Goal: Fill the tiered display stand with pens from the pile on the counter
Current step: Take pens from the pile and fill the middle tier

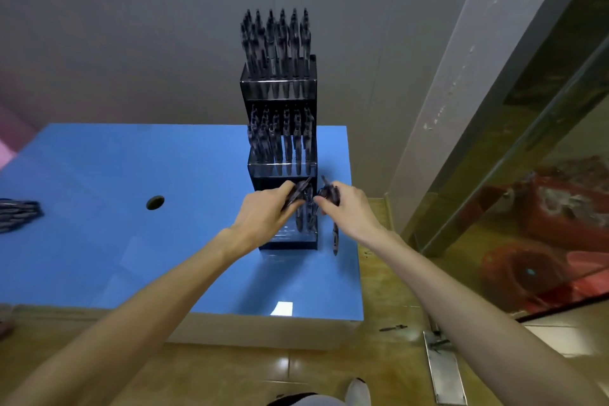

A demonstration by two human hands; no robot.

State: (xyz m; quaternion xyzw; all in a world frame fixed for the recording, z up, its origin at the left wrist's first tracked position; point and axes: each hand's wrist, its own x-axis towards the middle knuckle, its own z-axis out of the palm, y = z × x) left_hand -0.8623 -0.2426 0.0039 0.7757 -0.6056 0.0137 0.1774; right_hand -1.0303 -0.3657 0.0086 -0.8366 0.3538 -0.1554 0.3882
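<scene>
Grey wall panels (131, 26) close off the far side of the scene, and a glass-fronted metal door frame (494, 128) slants down your right over a brown tiled floor (389, 359). Before you lies the blue counter (131, 241), with a round hole (155, 202) in its left half and a bright patch of reflected light near its front edge. On the counter's right part stands the tiered display stand (279, 89), a dark, clear-fronted rack of three steps: its top tier and its middle tier are packed with upright dark pens, while the lowest tier (290, 234) holds only a few at its right. Your left hand (263, 214) reaches to that lowest tier and grips a small bundle of pens (298, 193) between curled fingers and thumb. Your right hand (349, 208) meets it from the other side, its fingers curled round several more pens (329, 191), with one long pen (335, 237) hanging below the hand just beside the stand's right wall. Well apart, at the counter's left edge, rests the pile of pens (18, 214) and it is only partly in view. On the floor near the counter's right corner lie a stray pen (392, 328) and a metal floor plate (443, 369).
</scene>
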